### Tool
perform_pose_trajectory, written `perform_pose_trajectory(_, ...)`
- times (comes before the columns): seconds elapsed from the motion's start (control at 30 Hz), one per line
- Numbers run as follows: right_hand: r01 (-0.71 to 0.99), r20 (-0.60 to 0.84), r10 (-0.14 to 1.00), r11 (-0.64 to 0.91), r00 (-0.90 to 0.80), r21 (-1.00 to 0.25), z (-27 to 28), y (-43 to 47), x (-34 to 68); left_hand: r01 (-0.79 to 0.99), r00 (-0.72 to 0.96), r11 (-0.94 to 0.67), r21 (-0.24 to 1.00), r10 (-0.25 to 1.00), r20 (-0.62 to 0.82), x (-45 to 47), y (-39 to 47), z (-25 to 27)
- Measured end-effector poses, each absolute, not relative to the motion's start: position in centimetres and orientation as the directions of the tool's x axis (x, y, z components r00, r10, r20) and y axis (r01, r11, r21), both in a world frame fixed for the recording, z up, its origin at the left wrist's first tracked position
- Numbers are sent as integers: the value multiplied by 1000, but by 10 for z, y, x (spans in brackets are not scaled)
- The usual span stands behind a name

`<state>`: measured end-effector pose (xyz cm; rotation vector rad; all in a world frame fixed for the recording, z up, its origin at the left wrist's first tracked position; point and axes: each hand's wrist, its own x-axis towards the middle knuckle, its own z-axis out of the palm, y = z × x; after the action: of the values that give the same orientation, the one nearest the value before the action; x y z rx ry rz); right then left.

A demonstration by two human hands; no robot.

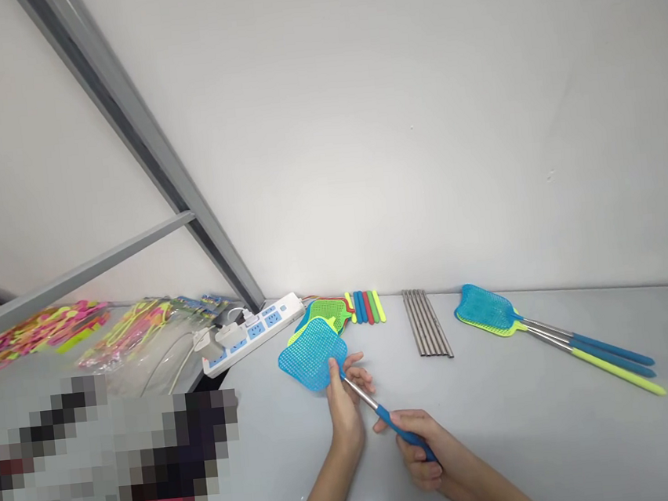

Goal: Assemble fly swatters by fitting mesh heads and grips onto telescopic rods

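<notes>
A fly swatter (313, 356) with a blue mesh head, a metal rod and a blue grip slants across the front of the table. My left hand (346, 399) holds it at the neck, the thumb on the base of the head and the other fingers partly spread behind. Lower right, my right hand (425, 450) is wrapped round the blue grip. Behind the swatter lie loose mesh heads, with a green one (329, 311) among them, and a row of coloured grips (366, 308). Several metal rods (427, 324) lie side by side to the right of these.
Swatters with rods and grips fitted, a blue one (487, 308) on top, lie at the right. A white power strip (256, 334) with plugs stands at the left against a grey metal frame (165, 156). Bagged colourful pieces (135, 333) are beyond it. A wall rises behind.
</notes>
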<state>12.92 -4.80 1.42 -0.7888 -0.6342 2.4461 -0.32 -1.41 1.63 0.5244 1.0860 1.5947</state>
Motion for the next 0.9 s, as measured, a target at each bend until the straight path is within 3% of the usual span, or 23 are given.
perform_pose_trajectory(0.27,-400,-359,633,-740,-685,-541,10,-45,132,-512,-224,14,859,963,-148,-2,-13,18)
perform_pose_trajectory(0.47,-486,-289,716,-661,-635,-571,11,-38,135,-694,-60,58,717,989,-137,-1,7,44)
perform_pose_trajectory(0.57,-503,-212,744,-605,-634,-617,16,-37,136,-715,77,154,681,987,-142,3,21,68)
perform_pose_trajectory(0.67,-435,-179,667,-641,-723,-632,20,-39,136,-620,329,315,719,936,-126,8,29,93)
perform_pose_trajectory(0.8,-249,-224,472,-744,-852,-620,17,-41,137,-526,596,483,700,797,-102,18,32,115)
perform_pose_trajectory(0.9,-217,-218,425,-761,-878,-611,10,-42,136,-454,663,536,712,737,-133,30,30,118)
